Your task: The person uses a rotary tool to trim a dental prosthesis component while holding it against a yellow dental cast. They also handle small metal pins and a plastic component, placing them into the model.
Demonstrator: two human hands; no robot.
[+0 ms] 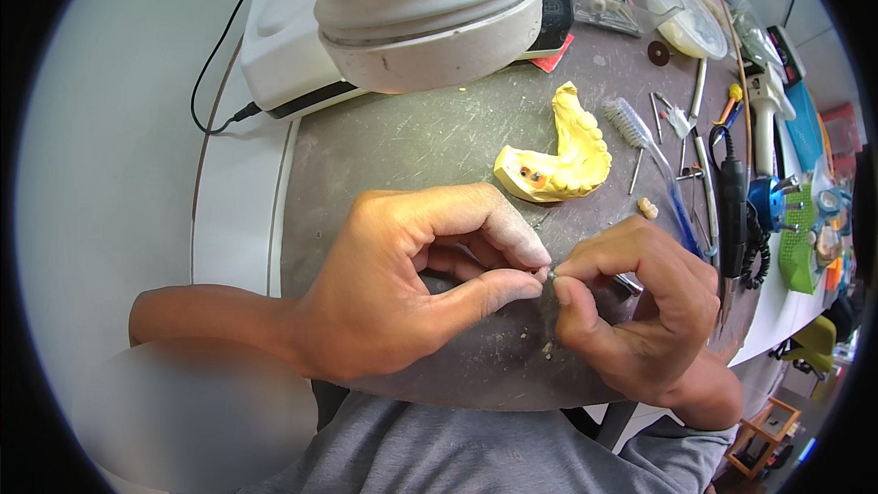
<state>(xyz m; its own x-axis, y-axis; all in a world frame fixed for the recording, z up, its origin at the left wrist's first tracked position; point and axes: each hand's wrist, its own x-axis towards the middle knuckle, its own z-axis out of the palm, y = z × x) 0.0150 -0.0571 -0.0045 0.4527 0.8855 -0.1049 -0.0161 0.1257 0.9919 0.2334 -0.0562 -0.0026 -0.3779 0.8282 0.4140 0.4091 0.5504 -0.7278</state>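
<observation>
Thumb and forefinger of my left hand (393, 284) are closed in a pinch on a tiny pinkish piece (542, 273), mostly covered by the fingertips. Opposite it, my right hand (640, 311) pinches a tiny grey, metallic-looking piece (551, 276). The two pieces meet or nearly meet; whether they are joined I cannot tell. A shiny metal rod end (627, 284) shows under my right fingers, and I cannot tell whether it is held or lying there. Beyond my hands rests a yellow plaster dental model (590, 160) with dark holes in a reddish patch. A small tooth-coloured dental piece (647, 208) lies near my right knuckles.
Overhead at the back hangs a white ribbed suction hose (425, 37), beside a white machine (288, 46). On the right lie a blue-handled brush (672, 183), slim metal tools, a black rotary handpiece (732, 201) and a green perforated holder (798, 242). Crumbs (547, 348) dot the grey worktop.
</observation>
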